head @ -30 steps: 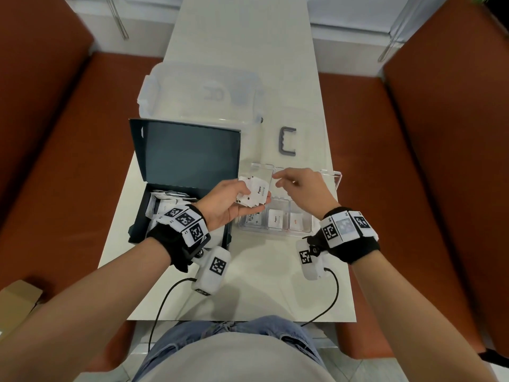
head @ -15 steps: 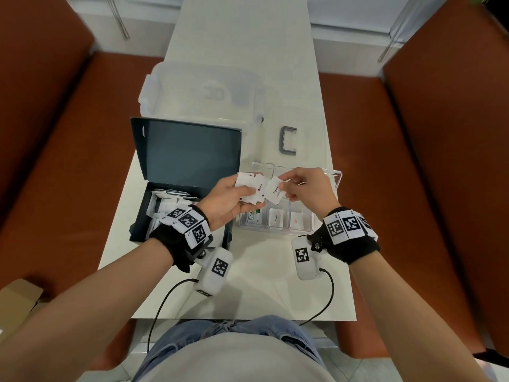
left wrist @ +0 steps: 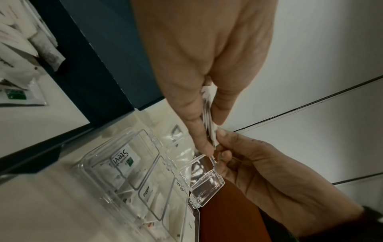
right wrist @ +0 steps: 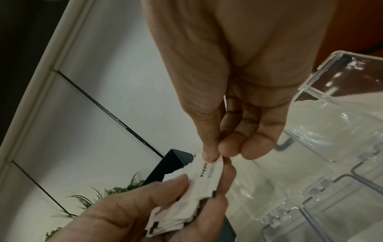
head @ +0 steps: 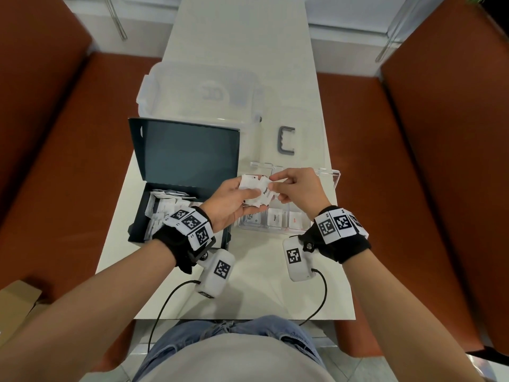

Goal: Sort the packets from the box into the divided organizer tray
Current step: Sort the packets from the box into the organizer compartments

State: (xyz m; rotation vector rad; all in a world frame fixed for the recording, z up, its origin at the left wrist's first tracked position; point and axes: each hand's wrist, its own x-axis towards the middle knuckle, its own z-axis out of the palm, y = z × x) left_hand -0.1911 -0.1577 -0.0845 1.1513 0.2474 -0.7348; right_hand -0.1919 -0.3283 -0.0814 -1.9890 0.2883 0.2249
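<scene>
Since 0.5 s ago, the right hand (head: 296,190) had closed in, its fingers (right wrist: 209,153) pinching the top pepper packet (head: 265,192) of the stack (head: 252,188) gripped by the left hand (head: 228,201), above the organizer tray (head: 333,177), beside the box (head: 137,224) on the bench (head: 261,285).

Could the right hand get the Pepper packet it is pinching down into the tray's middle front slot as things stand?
Probably yes. The right hand pinches the Pepper packet just above the open tray; only the left hand, gripping the stack, holds it back.
</scene>
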